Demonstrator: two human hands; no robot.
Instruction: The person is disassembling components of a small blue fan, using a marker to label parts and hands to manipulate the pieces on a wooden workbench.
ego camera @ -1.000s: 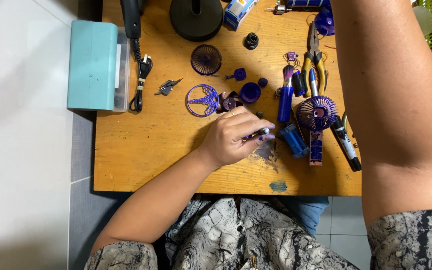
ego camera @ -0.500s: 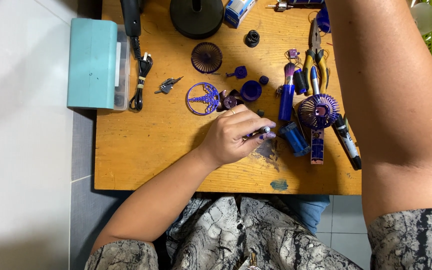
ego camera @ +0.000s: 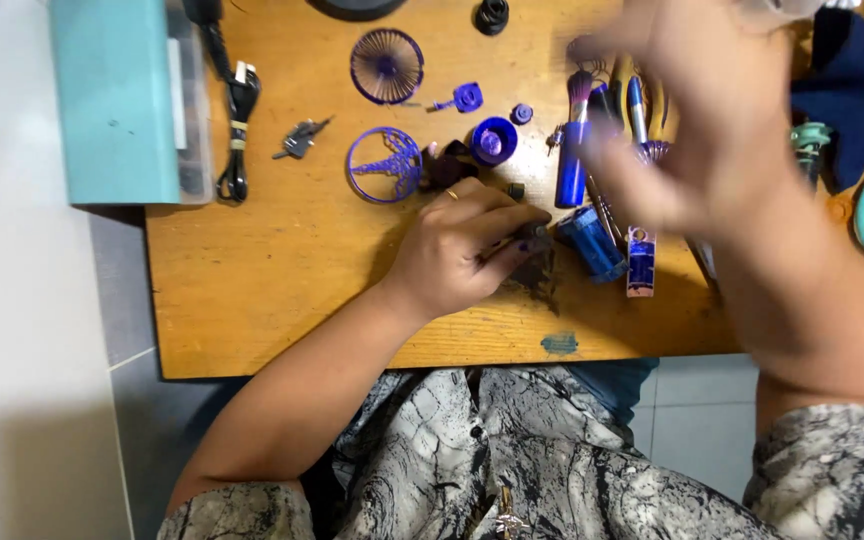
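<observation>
A: Two hands work over the bench (ego camera: 282,300). What sits at its left edge?

B: A teal box (ego camera: 112,100) with a coiled black cable (ego camera: 237,120) beside it, then a purple fan grille (ego camera: 384,165) lying flat.

A: And the left hand (ego camera: 457,245)?

B: It is mid-bench, near the front edge. Its grip is pinched tight on a small dark part (ego camera: 534,232), just beside a blue cylinder (ego camera: 592,243). I'd judge this a fiddly fitting step on a taken-apart little fan.

A: The right hand (ego camera: 712,130)?

B: It is raised over the tools toward the right end, fingers spread and blurred. I cannot tell whether its grip holds anything. Any further move calls for a steady pinch and a fine touch.
</observation>
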